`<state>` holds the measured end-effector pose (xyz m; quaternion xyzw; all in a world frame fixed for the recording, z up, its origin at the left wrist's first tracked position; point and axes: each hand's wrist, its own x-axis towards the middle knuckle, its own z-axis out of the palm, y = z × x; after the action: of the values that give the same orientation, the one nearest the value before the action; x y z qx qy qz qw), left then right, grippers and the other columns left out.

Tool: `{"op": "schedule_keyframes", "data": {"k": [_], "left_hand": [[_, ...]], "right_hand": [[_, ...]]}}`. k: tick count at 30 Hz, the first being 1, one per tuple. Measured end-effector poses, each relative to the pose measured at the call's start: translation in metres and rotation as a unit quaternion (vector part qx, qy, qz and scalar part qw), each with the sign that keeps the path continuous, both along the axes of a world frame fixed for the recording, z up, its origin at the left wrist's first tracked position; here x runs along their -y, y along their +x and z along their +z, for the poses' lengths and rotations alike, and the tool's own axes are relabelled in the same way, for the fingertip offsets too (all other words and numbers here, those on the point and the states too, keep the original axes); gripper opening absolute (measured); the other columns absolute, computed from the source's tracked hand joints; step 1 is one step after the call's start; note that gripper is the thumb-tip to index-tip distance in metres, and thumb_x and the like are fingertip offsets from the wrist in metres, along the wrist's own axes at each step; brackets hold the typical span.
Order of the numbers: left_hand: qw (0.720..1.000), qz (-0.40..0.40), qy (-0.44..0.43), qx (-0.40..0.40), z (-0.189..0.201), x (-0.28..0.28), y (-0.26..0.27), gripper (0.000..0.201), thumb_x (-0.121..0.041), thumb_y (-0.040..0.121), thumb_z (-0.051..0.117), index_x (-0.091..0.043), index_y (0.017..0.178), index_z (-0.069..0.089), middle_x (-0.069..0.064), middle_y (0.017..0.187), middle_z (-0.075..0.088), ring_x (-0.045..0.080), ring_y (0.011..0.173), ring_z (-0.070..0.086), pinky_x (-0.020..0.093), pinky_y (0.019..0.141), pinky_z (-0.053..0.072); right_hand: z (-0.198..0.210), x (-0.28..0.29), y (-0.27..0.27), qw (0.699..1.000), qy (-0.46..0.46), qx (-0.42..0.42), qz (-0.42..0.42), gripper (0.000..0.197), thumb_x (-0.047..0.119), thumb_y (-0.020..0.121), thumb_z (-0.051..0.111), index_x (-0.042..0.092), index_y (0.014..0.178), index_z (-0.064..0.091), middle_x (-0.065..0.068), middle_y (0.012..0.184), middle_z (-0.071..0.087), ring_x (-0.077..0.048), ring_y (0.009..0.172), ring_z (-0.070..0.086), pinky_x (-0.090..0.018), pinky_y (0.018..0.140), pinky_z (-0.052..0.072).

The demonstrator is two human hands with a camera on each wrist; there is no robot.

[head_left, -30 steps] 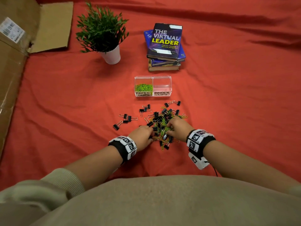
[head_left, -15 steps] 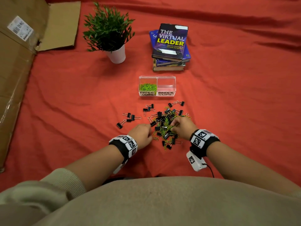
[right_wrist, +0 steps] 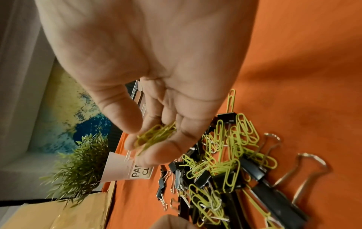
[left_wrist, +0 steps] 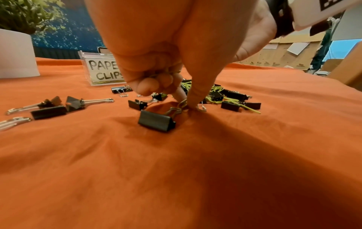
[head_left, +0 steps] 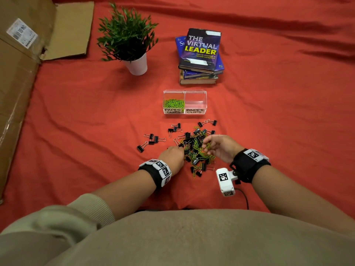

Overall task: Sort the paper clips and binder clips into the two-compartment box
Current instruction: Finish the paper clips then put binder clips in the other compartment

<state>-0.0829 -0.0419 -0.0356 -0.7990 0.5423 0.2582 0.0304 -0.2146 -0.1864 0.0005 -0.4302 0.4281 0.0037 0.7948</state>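
Note:
A clear two-compartment box [head_left: 184,111] stands beyond the pile. Its left half, labelled PAPER CLIPS, holds green paper clips [head_left: 173,103]; the BINDER CLIPS half [head_left: 195,101] shows a bare bottom. A mixed pile [head_left: 196,152] of black binder clips and green paper clips lies on the red cloth. My left hand [head_left: 178,148] is at the pile's left edge; its fingertips [left_wrist: 192,103] pinch the wire handle of a black binder clip [left_wrist: 156,122]. My right hand [head_left: 206,145] hovers over the pile, palm turned inward, holding a small bunch of green paper clips [right_wrist: 154,136].
Loose binder clips [head_left: 151,140] lie scattered left of the pile. A potted plant [head_left: 128,35] and a stack of books [head_left: 200,54] stand behind the box. Flattened cardboard [head_left: 19,73] runs along the left edge.
My right hand has lifted off the pile and turned over with green paper clips in its fingers. My left hand stays low at the pile's left edge.

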Motion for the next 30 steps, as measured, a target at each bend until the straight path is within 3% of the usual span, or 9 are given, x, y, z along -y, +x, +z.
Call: {"op": "schedule_keyframes", "data": {"k": [2, 4, 8, 13, 16, 21, 25, 27, 30], "left_hand": [[1.0, 0.011, 0.011, 0.0, -0.001, 0.0, -0.002, 0.029, -0.014, 0.091, 0.046, -0.002, 0.117, 0.051, 0.016, 0.121, 0.056, 0.032, 0.116, 0.05, 0.042, 0.093, 0.044], [1.0, 0.019, 0.013, -0.015, -0.003, -0.003, 0.0, 0.032, -0.016, 0.091, 0.046, -0.002, 0.119, 0.05, 0.016, 0.122, 0.054, 0.032, 0.116, 0.049, 0.041, 0.097, 0.043], [0.991, 0.072, -0.034, -0.109, 0.0, -0.009, 0.009, 0.015, -0.018, 0.09, 0.047, -0.007, 0.101, 0.05, 0.011, 0.104, 0.052, 0.028, 0.096, 0.053, 0.036, 0.084, 0.042], [0.958, 0.18, -0.07, -0.213, 0.011, -0.004, 0.031, 0.008, -0.017, 0.091, 0.05, -0.014, 0.085, 0.046, 0.001, 0.074, 0.053, 0.02, 0.069, 0.049, 0.029, 0.059, 0.037], [0.936, 0.232, -0.091, -0.247, 0.015, 0.004, 0.043, 0.012, -0.018, 0.092, 0.05, -0.018, 0.081, 0.045, -0.004, 0.07, 0.052, 0.015, 0.063, 0.047, 0.027, 0.055, 0.036], [0.885, 0.303, -0.093, -0.34, 0.01, 0.02, 0.055, 0.013, -0.014, 0.094, 0.047, -0.023, 0.085, 0.051, -0.004, 0.065, 0.051, 0.011, 0.05, 0.039, 0.024, 0.046, 0.03], [0.86, 0.333, -0.076, -0.378, 0.012, 0.029, 0.059, 0.022, -0.007, 0.095, 0.038, -0.018, 0.097, 0.057, -0.003, 0.065, 0.05, 0.01, 0.049, 0.036, 0.021, 0.043, 0.027], [0.854, 0.344, -0.071, -0.384, 0.013, 0.032, 0.058, 0.028, -0.005, 0.095, 0.033, -0.016, 0.097, 0.059, -0.003, 0.064, 0.048, 0.01, 0.049, 0.039, 0.02, 0.043, 0.028], [0.844, 0.366, -0.067, -0.388, 0.01, 0.037, 0.056, 0.029, -0.005, 0.093, 0.031, -0.016, 0.078, 0.055, -0.001, 0.063, 0.047, 0.011, 0.05, 0.043, 0.021, 0.043, 0.03]], "right_hand": [[-0.001, 0.001, 0.001, 0.999, -0.019, -0.025, 0.018, 0.016, -0.003, 0.085, 0.045, 0.0, 0.083, 0.061, -0.012, 0.075, 0.059, -0.018, 0.06, 0.054, -0.022, 0.05, 0.048], [-0.004, 0.002, 0.002, 0.978, -0.147, -0.107, 0.099, 0.013, 0.009, 0.087, 0.057, 0.001, 0.085, 0.066, -0.006, 0.073, 0.062, -0.016, 0.061, 0.056, -0.022, 0.053, 0.048], [-0.017, -0.005, 0.007, 0.843, -0.412, -0.227, 0.259, 0.017, 0.011, 0.086, 0.057, 0.003, 0.076, 0.068, -0.007, 0.078, 0.07, -0.016, 0.066, 0.062, -0.022, 0.055, 0.05], [-0.022, -0.024, 0.016, 0.746, -0.476, -0.28, 0.372, 0.016, 0.014, 0.086, 0.057, 0.0, 0.08, 0.06, -0.014, 0.089, 0.063, -0.026, 0.078, 0.063, -0.029, 0.058, 0.049], [-0.026, -0.034, 0.02, 0.72, -0.508, -0.276, 0.384, 0.016, 0.01, 0.087, 0.053, 0.001, 0.099, 0.059, -0.015, 0.106, 0.055, -0.03, 0.097, 0.058, -0.036, 0.078, 0.05], [-0.03, -0.033, 0.02, 0.755, -0.479, -0.247, 0.374, 0.013, 0.008, 0.089, 0.049, 0.007, 0.082, 0.06, -0.011, 0.089, 0.057, -0.028, 0.086, 0.059, -0.028, 0.07, 0.043], [-0.02, -0.025, 0.01, 0.848, -0.391, -0.211, 0.288, 0.008, 0.019, 0.091, 0.056, 0.016, 0.087, 0.063, 0.0, 0.077, 0.063, -0.014, 0.057, 0.051, -0.022, 0.051, 0.042], [-0.019, -0.017, 0.005, 0.889, -0.336, -0.187, 0.247, 0.008, 0.022, 0.089, 0.06, 0.02, 0.081, 0.063, 0.0, 0.077, 0.067, -0.016, 0.059, 0.056, -0.026, 0.055, 0.044], [-0.014, -0.005, -0.001, 0.94, -0.254, -0.152, 0.17, 0.008, 0.022, 0.086, 0.064, 0.017, 0.082, 0.067, -0.003, 0.087, 0.072, -0.011, 0.062, 0.063, -0.028, 0.067, 0.049]]}}
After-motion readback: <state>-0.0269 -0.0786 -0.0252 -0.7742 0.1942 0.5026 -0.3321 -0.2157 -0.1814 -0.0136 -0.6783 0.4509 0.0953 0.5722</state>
